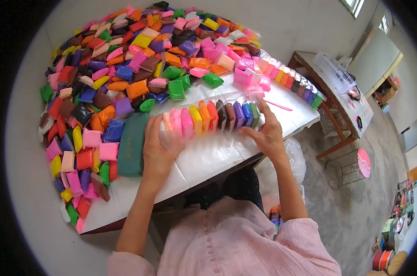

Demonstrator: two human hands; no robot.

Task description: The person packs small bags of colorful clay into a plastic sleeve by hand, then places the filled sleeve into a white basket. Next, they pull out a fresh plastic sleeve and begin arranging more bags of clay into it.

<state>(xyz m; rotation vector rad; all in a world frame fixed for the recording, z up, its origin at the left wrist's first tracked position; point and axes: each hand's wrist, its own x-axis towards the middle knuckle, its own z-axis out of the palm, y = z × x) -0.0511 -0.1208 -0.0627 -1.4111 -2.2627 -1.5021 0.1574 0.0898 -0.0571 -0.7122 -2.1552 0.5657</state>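
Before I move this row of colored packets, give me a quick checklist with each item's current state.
1. Left hand at the row's pale end: ok.
2. Right hand at the opposite end: ok.
3. Row of packets lined up side by side: ok.
4. Firm grip at both ends: cannot tell; the left hand is blurred.
5. Dark green case well clear of the left hand: not ok; it's right beside it.
6. Pink stick outside the row: ok.
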